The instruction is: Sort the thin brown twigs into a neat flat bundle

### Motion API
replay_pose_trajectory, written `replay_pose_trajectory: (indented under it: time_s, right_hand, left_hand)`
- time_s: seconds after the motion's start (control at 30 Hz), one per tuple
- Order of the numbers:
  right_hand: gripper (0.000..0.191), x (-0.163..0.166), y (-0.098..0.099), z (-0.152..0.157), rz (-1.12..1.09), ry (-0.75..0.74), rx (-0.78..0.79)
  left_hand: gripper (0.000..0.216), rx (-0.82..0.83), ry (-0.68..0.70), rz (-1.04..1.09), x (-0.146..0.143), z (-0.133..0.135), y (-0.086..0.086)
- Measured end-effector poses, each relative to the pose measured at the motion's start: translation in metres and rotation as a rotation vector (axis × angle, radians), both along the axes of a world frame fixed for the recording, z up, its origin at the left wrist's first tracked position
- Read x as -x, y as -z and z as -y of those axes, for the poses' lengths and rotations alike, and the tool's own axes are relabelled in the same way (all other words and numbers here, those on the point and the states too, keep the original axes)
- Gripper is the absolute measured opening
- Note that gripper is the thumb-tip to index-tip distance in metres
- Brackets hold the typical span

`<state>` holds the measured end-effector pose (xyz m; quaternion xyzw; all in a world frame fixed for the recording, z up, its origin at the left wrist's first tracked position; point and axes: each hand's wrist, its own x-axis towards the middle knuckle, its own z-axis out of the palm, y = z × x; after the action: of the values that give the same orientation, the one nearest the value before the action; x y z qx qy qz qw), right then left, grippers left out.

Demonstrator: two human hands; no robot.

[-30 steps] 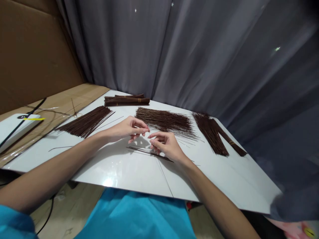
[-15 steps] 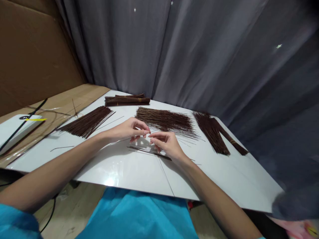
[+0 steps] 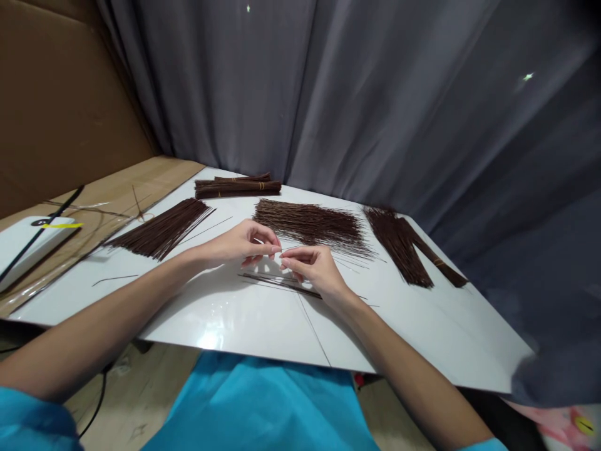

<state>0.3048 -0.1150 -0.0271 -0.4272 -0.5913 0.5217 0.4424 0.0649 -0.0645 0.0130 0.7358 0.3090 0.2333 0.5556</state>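
Over the middle of the white table, my left hand (image 3: 251,243) and my right hand (image 3: 312,264) meet almost fingertip to fingertip. Each is closed in a pinch on what looks like one thin brown stick, mostly hidden by the fingers. Beneath them lies a small group of loose dark sticks (image 3: 282,284). Just beyond my hands spreads a wide pile of thin brown sticks (image 3: 310,222), its ends uneven at the right. A fanned pile of sticks (image 3: 162,230) lies to the left of my left hand.
Tied bundles (image 3: 237,188) lie at the back by the grey curtain (image 3: 300,94). More bundles (image 3: 404,250) lie to the right, one tied. A single bent stick (image 3: 115,278) rests at left. Cardboard (image 3: 61,88) and a white device (image 3: 32,241) with a black cable stand far left.
My hands keep the same pinch and have barely moved. The camera view has shifted slightly; the piles lie as before.
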Motion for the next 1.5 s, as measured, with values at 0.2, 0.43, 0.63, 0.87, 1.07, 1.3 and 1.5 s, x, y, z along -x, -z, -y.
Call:
replay_pose_trajectory:
  time_s: [0.2, 0.43, 0.63, 0.87, 1.07, 1.3, 1.5]
  right_hand:
    - [0.038, 0.000, 0.001, 0.000, -0.009, -0.032, -0.021]
    - [0.040, 0.000, 0.000, 0.001, -0.043, -0.013, 0.018]
    - [0.040, 0.002, -0.002, 0.003, -0.056, 0.002, 0.050]
    - [0.043, 0.001, -0.001, 0.002, -0.070, -0.011, 0.069]
    - [0.044, 0.003, -0.003, 0.004, -0.057, -0.023, 0.097]
    - [0.044, 0.004, -0.002, 0.005, 0.023, -0.012, 0.054]
    - [0.024, 0.010, -0.005, 0.013, 0.202, 0.023, -0.120]
  left_hand:
    - [0.030, 0.021, -0.017, 0.007, -0.002, 0.003, 0.001]
    - [0.032, -0.093, -0.073, 0.029, -0.008, 0.006, 0.000]
    - [0.032, -0.077, -0.066, 0.028, -0.009, 0.007, 0.002]
    - [0.030, -0.102, -0.083, 0.003, -0.009, 0.008, 0.001]
    - [0.030, -0.141, -0.126, -0.028, -0.012, 0.013, -0.003]
    - [0.027, -0.401, -0.135, -0.120, -0.013, 0.016, -0.005]
    - [0.026, -0.674, -0.201, -0.201, -0.014, 0.018, -0.002]
